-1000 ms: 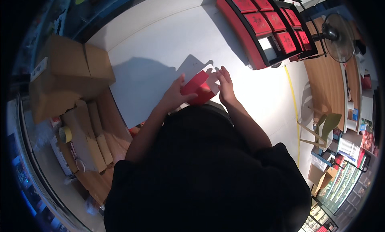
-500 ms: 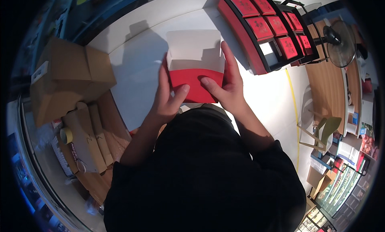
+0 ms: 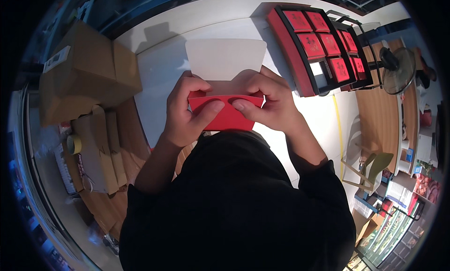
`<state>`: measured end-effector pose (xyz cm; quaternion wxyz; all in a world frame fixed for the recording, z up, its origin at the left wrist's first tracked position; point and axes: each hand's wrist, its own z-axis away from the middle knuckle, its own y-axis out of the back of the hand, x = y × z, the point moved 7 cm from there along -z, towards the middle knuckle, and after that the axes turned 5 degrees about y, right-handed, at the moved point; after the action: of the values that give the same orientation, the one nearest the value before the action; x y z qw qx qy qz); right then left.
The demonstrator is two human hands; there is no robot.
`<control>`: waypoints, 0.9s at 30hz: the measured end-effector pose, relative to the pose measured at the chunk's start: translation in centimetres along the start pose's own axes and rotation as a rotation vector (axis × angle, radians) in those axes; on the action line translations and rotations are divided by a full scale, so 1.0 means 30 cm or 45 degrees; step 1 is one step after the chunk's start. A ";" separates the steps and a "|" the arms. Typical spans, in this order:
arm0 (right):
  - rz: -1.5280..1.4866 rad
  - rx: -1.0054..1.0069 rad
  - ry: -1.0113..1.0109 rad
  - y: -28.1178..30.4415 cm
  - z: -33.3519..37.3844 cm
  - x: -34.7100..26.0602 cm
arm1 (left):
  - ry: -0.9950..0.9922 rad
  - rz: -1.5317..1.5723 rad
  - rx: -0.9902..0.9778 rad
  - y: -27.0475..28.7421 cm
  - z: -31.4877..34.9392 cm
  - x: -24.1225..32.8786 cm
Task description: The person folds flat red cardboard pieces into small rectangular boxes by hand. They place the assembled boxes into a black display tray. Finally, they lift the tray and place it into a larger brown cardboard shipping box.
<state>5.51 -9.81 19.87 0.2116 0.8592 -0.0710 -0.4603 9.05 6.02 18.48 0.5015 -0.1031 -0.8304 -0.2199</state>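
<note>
Between both hands I hold a small red paper box point(image 3: 229, 118), white inside, with its top open and a white flap point(image 3: 226, 57) standing up at the far side. My left hand point(image 3: 187, 107) grips its left side, thumb on the red front and fingers curled at the top edge. My right hand point(image 3: 272, 102) grips the right side the same way, thumb on the front near the other thumb. The inside of the box is mostly hidden by my fingers.
A black display tray point(image 3: 304, 79) with several red boxes stands on the white table point(image 3: 161, 74) at the far right, a second one beside it. Large cardboard cartons point(image 3: 89, 74) are at the left. A round fan-like disc point(image 3: 398, 71) and a folding chair point(image 3: 375, 168) are further right.
My fingers have moved up from the sides to the top edge of the box, curling over it. The box is tilted differently, and its white flap now stands out more widely.
</note>
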 end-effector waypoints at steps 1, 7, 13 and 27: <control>0.015 -0.039 -0.007 0.000 -0.002 -0.004 | -0.015 -0.009 0.006 0.007 -0.004 0.009; -0.552 0.458 0.108 0.097 -0.072 -0.060 | -0.149 -0.054 -0.005 0.047 -0.040 0.082; -0.277 0.082 -0.061 0.055 -0.120 -0.117 | -0.084 0.003 0.047 0.068 -0.047 0.076; -0.328 0.042 0.101 0.010 -0.078 -0.105 | -0.131 0.131 0.073 0.074 -0.035 0.053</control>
<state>5.67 -8.37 23.54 0.1393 0.8821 0.0410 -0.4481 9.99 7.41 20.89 0.4716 -0.1424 -0.8546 -0.1644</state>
